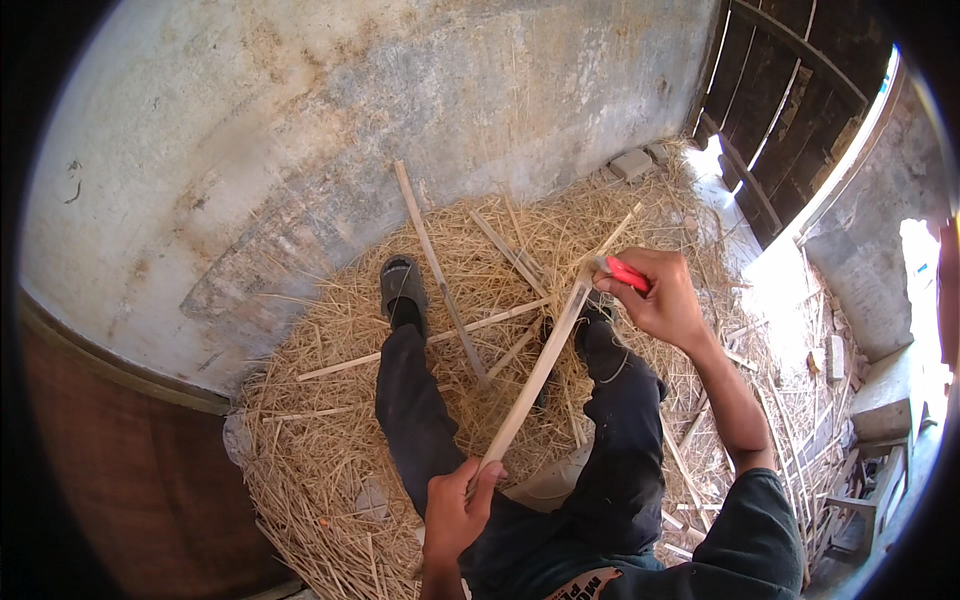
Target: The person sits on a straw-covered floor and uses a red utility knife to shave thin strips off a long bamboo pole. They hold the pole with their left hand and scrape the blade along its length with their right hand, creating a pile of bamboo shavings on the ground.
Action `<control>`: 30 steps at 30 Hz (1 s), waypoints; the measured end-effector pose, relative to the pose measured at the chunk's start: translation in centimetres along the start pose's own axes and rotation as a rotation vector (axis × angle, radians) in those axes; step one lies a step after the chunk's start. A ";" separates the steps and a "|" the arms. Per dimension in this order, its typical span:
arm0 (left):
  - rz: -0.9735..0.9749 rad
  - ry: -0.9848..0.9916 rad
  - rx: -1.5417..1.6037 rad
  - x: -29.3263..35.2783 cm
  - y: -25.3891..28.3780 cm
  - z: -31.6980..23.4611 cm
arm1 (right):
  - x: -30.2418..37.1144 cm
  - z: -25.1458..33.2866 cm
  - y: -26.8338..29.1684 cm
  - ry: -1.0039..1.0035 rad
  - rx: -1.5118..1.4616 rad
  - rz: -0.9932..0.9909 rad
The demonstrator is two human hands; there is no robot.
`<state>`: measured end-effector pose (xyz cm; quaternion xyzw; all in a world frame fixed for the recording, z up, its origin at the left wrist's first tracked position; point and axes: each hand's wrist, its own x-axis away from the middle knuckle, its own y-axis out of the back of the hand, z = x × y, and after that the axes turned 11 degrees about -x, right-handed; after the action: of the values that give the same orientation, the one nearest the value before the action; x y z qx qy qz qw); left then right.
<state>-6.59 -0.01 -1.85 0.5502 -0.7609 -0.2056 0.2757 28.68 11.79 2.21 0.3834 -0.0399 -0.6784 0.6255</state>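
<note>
- Trousers (600,470), dark, fill the lower middle; the person sits with both legs stretched out over the straw.
- Left hand (455,510) sits nearest, between the knees; its fingers are closed round the lower end of a long pale stick (535,375).
- That stick runs up and to the right — across the gap between the legs — to the right hand (660,295); it is tilted, not lying flat.
- Right hand is clenched on a knife with a red handle (628,273); the tool meets the upper end of the stick; its blade is too small to make out.
- Straw (330,420) covers the floor; more thin sticks (440,270) lie crossed on it beyond the knees; a grey sandal (402,283) shows on the left foot.
- Farthest off — a stained concrete wall (330,130) and a dark wooden door (790,90).
</note>
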 end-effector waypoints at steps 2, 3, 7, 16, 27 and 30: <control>0.040 0.010 0.023 -0.1 0.2 0.3 | -0.1 -0.4 0.9 -0.100 -0.079 0.042; 0.045 0.014 0.035 -0.1 0.4 0.3 | -0.1 -1.2 0.9 -0.101 -0.191 0.033; 0.075 0.017 0.078 -0.2 0.8 0.2 | 0.1 -3.4 1.7 -0.119 -0.507 -0.049; 0.120 0.068 0.346 -0.3 0.7 1.2 | 2.3 -10.7 10.2 -0.335 0.054 -0.442; 0.110 -0.061 0.464 -2.9 0.1 -2.1 | 6.4 -5.4 4.2 -0.337 -0.038 -0.475; 0.096 -0.100 0.509 -3.6 -0.3 -3.3 | 7.3 0.6 -0.8 -0.148 -0.115 -0.292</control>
<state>-3.41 3.26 -0.17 0.5541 -0.8261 -0.0212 0.1003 28.29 5.32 -1.23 0.2976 0.0093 -0.7896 0.5366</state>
